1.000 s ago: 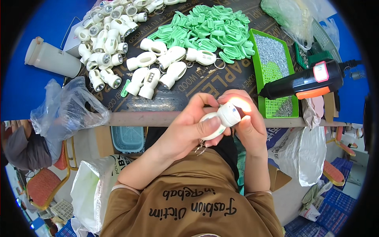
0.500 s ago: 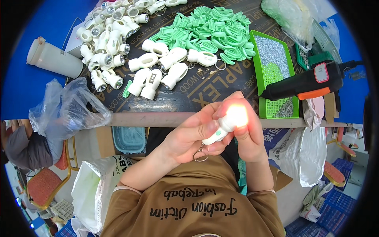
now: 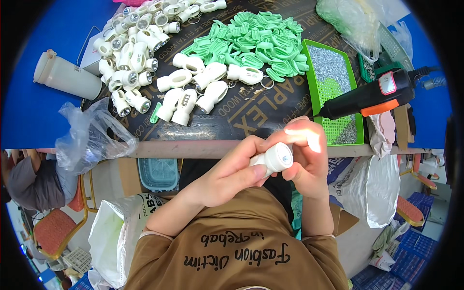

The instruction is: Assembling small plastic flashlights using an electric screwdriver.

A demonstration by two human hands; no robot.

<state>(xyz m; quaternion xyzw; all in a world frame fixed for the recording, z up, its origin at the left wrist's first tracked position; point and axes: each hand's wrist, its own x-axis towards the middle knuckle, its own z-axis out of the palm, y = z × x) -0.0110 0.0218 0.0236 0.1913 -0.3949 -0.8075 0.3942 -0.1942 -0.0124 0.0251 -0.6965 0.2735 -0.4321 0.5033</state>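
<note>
My left hand is closed around a small white keychain flashlight, held just in front of the table edge. The round head of the flashlight points to the right, its front face partly in sight. Cupped around that head is my right hand, fingers curved and apart from the thumb. A bright patch of light falls on its fingers. The right thumb is close to the head's rim; whether it touches, I cannot tell. The flashlight's tail and key ring are hidden by my left hand.
Several white flashlights lie on the dark table, with a larger heap behind left. Green plastic pieces are piled mid-table. On the right, a black electric screwdriver extends over a green tray of small metal parts. A clear bag overhangs the left edge.
The flashlight has turned in my left hand, so the glare at its head is gone and light lands on my right fingers. Its key ring has gone out of sight. My right fingers have spread.
</note>
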